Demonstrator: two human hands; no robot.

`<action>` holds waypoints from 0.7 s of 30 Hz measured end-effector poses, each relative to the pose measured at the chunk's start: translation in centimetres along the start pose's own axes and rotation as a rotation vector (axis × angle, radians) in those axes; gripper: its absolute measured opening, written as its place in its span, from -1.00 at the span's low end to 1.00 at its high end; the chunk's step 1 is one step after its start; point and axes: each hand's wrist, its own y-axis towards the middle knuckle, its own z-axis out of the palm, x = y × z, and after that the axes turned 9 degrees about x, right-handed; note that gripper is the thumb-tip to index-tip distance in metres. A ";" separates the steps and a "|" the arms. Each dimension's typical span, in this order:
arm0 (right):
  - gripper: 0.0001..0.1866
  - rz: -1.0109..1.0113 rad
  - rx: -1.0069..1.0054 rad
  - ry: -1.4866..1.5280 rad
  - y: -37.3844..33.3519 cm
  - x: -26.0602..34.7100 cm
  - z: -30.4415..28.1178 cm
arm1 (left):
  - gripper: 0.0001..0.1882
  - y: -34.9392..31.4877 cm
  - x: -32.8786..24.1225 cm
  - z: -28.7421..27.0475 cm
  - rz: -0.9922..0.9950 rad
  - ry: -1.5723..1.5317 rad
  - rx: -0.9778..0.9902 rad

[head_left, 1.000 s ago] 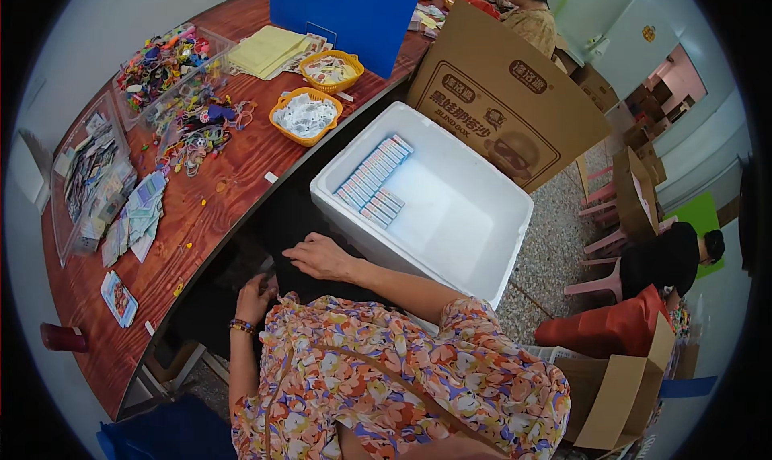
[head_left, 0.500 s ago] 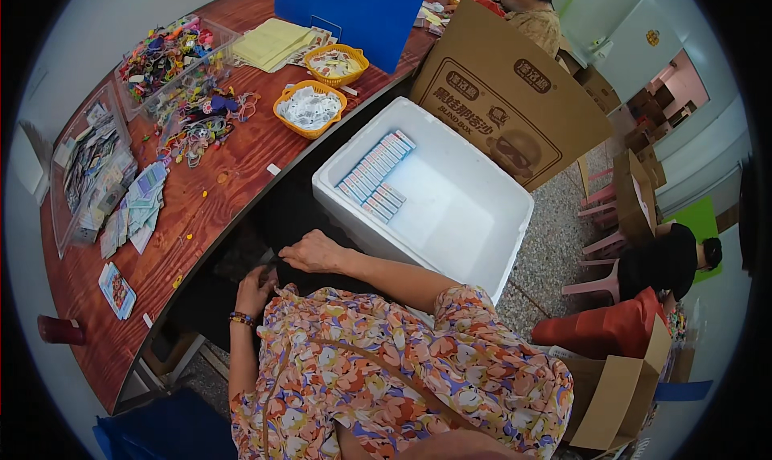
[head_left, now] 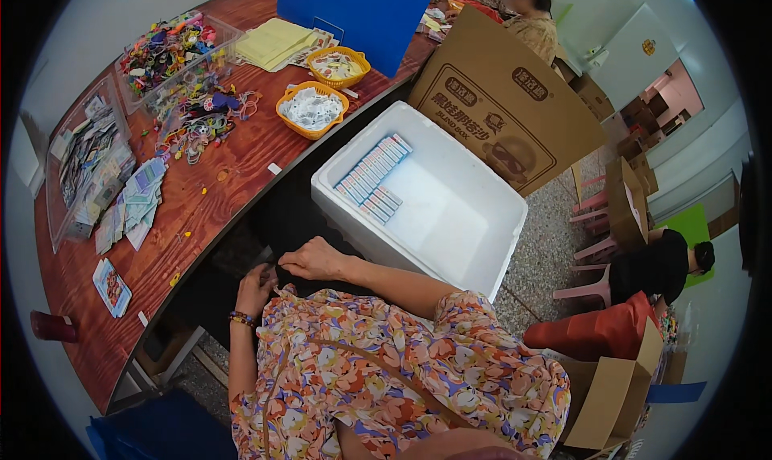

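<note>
So, low before the floral top, the left hand and right hand sit close together, fingers curled; a blurred, pale scrap shows right at their fingertips, though whether either pinches it, I can't tell! Just past them, a white foam box carries small packs in rows. Farther off, two yellow baskets stand on the red table, and beyond a cardboard panel, a person.

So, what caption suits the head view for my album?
Left hand and right hand close together beside a white foam box holding small packs in rows.
</note>
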 end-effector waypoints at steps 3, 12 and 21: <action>-0.77 0.002 -0.019 0.066 -0.2 0.5 -0.2 | -0.54 0.6 0.3 0.2 0.020 -0.027 0.022; -0.76 0.061 0.032 0.211 -0.8 0.9 -0.7 | -0.53 1.9 1.4 1.1 0.096 -0.010 0.053; -0.78 0.070 0.095 0.131 -0.4 0.6 -0.2 | -0.52 2.0 0.7 1.1 0.125 0.020 0.043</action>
